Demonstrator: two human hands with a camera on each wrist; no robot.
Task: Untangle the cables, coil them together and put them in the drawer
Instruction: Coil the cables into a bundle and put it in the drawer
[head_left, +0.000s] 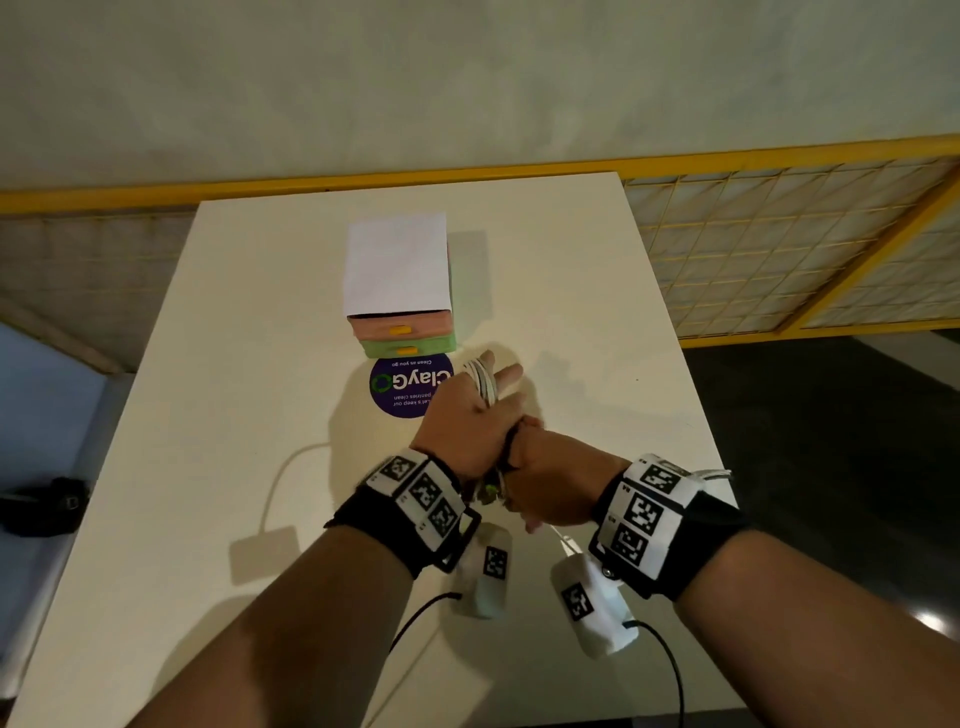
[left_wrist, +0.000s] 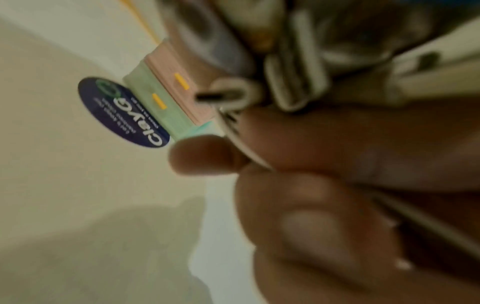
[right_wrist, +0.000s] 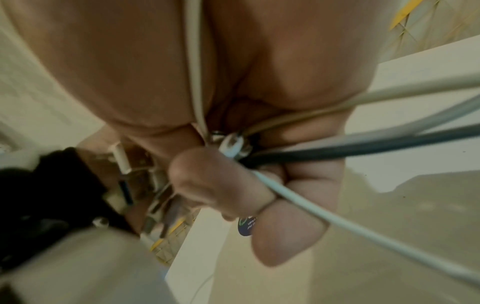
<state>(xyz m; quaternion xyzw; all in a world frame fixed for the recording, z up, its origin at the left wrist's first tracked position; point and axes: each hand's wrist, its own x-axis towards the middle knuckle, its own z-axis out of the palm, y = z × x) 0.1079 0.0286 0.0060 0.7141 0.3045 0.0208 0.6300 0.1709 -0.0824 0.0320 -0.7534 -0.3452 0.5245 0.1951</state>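
My left hand (head_left: 467, 415) hovers over the white table (head_left: 597, 312) with its fingers stretched out. A coil of white cables (head_left: 482, 382) is wound round them. In the left wrist view the coil (left_wrist: 296, 82) shows a USB-C plug (left_wrist: 223, 95) sticking out, and the thumb (left_wrist: 202, 156) presses a strand. My right hand (head_left: 550, 478) sits just behind the left palm and grips the loose strands. Its fingers (right_wrist: 215, 179) curl round a pale cable (right_wrist: 337, 222) and a black cable (right_wrist: 363, 148). The drawer unit (head_left: 400, 291), with pink and green drawers both closed, stands just beyond the hands.
A round purple sticker (head_left: 402, 387) lies in front of the drawers. Another white cable with a flat square end (head_left: 265, 545) rests on the table to the left. A black object (head_left: 47, 504) sits off the table's left edge. Yellow mesh fencing (head_left: 779, 234) runs behind and to the right.
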